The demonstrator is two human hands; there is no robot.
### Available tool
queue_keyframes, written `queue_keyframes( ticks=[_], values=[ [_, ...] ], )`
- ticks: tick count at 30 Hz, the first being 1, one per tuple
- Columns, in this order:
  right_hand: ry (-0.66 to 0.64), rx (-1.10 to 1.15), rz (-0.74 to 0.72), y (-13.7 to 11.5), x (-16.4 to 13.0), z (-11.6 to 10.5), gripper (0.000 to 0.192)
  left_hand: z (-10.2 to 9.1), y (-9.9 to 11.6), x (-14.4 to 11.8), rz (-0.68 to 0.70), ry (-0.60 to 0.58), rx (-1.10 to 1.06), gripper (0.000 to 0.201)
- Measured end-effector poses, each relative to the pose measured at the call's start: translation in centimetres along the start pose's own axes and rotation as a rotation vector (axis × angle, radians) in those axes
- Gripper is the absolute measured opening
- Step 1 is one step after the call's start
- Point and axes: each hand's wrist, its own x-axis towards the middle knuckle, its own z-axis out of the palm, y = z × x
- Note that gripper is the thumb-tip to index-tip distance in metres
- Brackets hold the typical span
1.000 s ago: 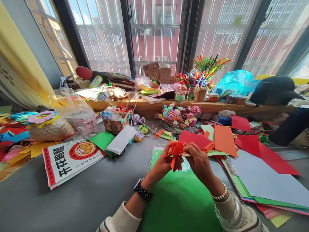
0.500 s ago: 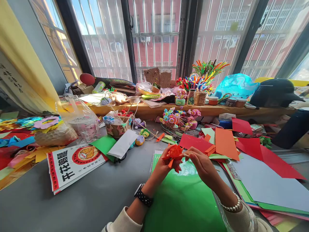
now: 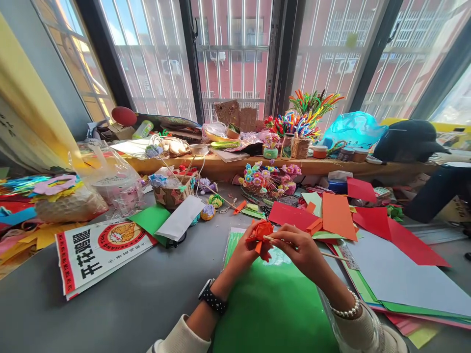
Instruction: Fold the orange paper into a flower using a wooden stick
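An orange-red paper flower [image 3: 262,230] with folded petals rests in my left hand [image 3: 241,249], whose fingers are wrapped round its side. My right hand [image 3: 300,247] pinches a thin wooden stick [image 3: 329,255]. The stick's near end touches the flower's petals, and its other end sticks out past the back of my right hand. Below both hands lies a shiny green mat [image 3: 272,304] in a clear sleeve. My fingers hide part of the flower.
Orange paper [image 3: 338,215] and red sheets lie at the right, beside a stack of pale sheets [image 3: 405,274]. A printed paper bag [image 3: 106,255] lies at the left. Behind are a basket of paper flowers [image 3: 174,196], small bright flowers [image 3: 265,179] and a cluttered windowsill [image 3: 221,166].
My right hand has come closer to the flower, and the stick's end now meets its petals. More of the stick shows behind the hand. The whole view has shifted slightly.
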Motion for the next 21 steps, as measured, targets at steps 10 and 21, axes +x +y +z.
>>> queue_keyframes(
  ticks=[10,21],
  values=[
    [-0.086,0.074,-0.001,0.26,0.15,-0.71,0.034,0.02,0.38,-0.11,-0.033,0.03,0.037,0.064],
    [-0.08,0.064,0.043,0.57,0.07,-0.47,0.024,0.3,0.43,-0.27,-0.022,0.026,-0.01,0.066]
  ],
)
